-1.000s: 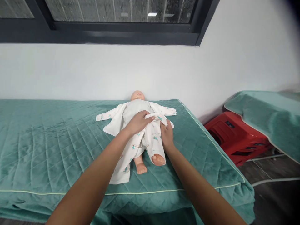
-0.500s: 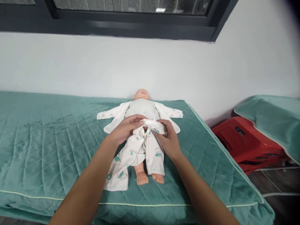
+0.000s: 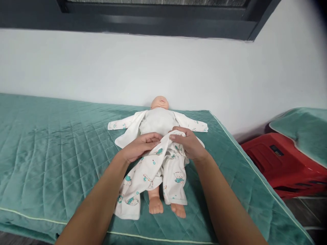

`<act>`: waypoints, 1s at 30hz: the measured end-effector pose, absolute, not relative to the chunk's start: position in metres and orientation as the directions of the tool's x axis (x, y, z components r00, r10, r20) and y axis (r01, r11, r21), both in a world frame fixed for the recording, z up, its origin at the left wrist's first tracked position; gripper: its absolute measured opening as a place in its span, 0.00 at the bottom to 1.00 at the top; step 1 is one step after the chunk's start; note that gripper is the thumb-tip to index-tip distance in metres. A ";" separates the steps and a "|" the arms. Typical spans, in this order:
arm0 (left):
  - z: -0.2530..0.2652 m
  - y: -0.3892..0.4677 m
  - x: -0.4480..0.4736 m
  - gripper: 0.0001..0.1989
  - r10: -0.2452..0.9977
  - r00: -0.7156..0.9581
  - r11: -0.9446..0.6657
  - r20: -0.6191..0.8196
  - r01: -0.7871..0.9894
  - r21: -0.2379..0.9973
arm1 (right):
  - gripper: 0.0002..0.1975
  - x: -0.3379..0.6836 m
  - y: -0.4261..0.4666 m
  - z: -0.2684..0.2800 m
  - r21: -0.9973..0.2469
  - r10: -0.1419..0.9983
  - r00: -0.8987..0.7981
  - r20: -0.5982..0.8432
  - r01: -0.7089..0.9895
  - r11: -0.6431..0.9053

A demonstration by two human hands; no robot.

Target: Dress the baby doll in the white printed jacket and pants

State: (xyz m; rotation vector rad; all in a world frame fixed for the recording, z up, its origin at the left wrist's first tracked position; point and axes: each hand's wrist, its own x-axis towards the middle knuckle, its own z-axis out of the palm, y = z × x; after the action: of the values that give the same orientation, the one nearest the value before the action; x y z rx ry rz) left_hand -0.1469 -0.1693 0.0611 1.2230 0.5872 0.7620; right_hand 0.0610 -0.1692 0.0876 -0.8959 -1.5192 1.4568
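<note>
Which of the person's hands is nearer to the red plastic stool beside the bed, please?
The right hand. It rests on the doll's white printed garment, on the side toward the red stool; the left hand grips the garment farther from it.

Illumination is even, soft and fairly bright across the whole scene, with no single strong source evident. The white wall reads clean, without glare or blown highlights. Shadows are faint: a soft one lies under the forearms on the green bed cover, another darkens the gap by the red stool. Focus is sharp at centre. Wide-angle distortion bends the window frame and the bed edges, and a dark vignette cuts the upper right corner.
</note>
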 end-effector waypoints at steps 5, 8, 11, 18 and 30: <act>0.064 -0.169 -0.147 0.13 0.687 0.726 0.091 -0.011 -0.070 0.993 | 0.15 0.068 -0.166 0.073 -0.957 0.892 -0.451 0.012 -0.264 -0.120; 0.055 -0.169 -0.147 0.16 0.730 0.683 0.160 -0.002 -0.169 0.973 | 0.15 0.068 -0.168 0.072 -0.937 0.866 -0.498 0.039 -0.319 -0.141; 0.046 -0.170 -0.144 0.17 0.838 0.545 0.223 0.035 -0.401 0.889 | 0.14 0.066 -0.170 0.075 -0.943 0.857 -0.514 0.029 -0.299 -0.148; 0.044 -0.171 -0.141 0.13 0.934 0.358 0.200 0.014 -0.553 0.809 | 0.19 0.055 -0.179 0.092 -0.994 0.774 -0.630 -0.060 0.106 0.009; 0.057 -0.169 -0.153 0.20 0.692 0.722 0.197 -0.029 -0.149 0.969 | 0.15 0.051 -0.178 0.081 -0.943 0.920 -0.388 -0.059 -0.279 -0.179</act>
State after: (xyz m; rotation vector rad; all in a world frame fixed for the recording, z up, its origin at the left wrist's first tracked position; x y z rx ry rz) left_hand -0.1528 -0.1687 0.0572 1.2427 0.5268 0.6283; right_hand 0.0506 -0.1779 0.0812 -0.8481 -1.1695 1.7121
